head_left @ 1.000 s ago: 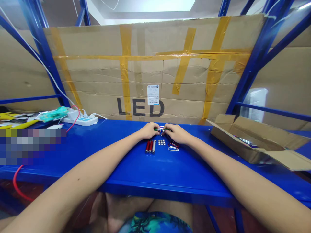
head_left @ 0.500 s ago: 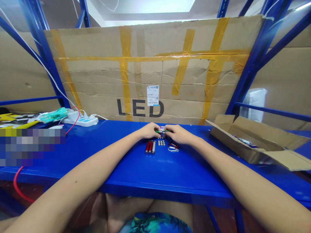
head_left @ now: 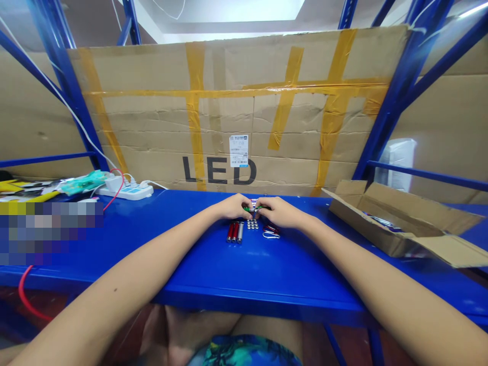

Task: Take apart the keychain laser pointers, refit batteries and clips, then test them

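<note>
Over the blue table [head_left: 244,269], my left hand [head_left: 235,207] is closed on a small green metal piece [head_left: 247,209]. My right hand [head_left: 277,211], fingers pinched, holds another green metal piece [head_left: 263,207] close beside it. Fingers hide most of both, so their exact kind is unclear. Just nearer lie small round silver button-like parts [head_left: 252,224] in rows. To their left are two red tubes [head_left: 232,232] and a silver tube [head_left: 240,233], side by side. Below my right hand rest a silver carabiner [head_left: 271,235] and a red one. Shiny purple-silver pieces [head_left: 253,202] show behind my fingers.
An open cardboard box [head_left: 392,239] with metallic pieces inside stands at right. A white power strip [head_left: 131,191] with plugs and a red cable sits at back left, near a pile of bags [head_left: 82,182]. A large cardboard sheet [head_left: 160,127] backs the table between blue posts.
The view has shifted slightly. Both hands stay close together with the green pieces between their fingers, and the parts on the table lie as before.
</note>
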A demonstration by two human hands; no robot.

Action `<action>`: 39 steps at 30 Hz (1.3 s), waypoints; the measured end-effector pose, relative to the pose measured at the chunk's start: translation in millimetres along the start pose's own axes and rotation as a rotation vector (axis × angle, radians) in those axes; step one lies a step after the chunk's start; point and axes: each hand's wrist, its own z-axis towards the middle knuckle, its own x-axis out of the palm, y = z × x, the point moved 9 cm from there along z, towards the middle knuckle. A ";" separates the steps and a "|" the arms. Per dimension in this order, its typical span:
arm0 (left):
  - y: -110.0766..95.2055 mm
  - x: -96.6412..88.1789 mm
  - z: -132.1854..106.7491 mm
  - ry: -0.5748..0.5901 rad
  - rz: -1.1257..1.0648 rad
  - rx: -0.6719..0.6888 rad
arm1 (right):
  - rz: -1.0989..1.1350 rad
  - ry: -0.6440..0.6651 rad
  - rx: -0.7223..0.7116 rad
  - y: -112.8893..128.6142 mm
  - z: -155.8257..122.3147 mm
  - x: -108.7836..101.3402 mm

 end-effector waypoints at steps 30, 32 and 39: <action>55.1 -58.2 -43.4 0.009 0.091 -0.411 | -0.058 -0.085 0.063 -13.3 -5.2 -20.6; 58.3 -51.5 -47.9 0.081 0.059 -0.441 | -0.069 -0.071 0.056 -11.3 -5.6 -19.1; 54.5 -37.5 -57.7 0.203 -0.062 -0.536 | -0.084 -0.024 0.053 -4.7 -7.4 -16.4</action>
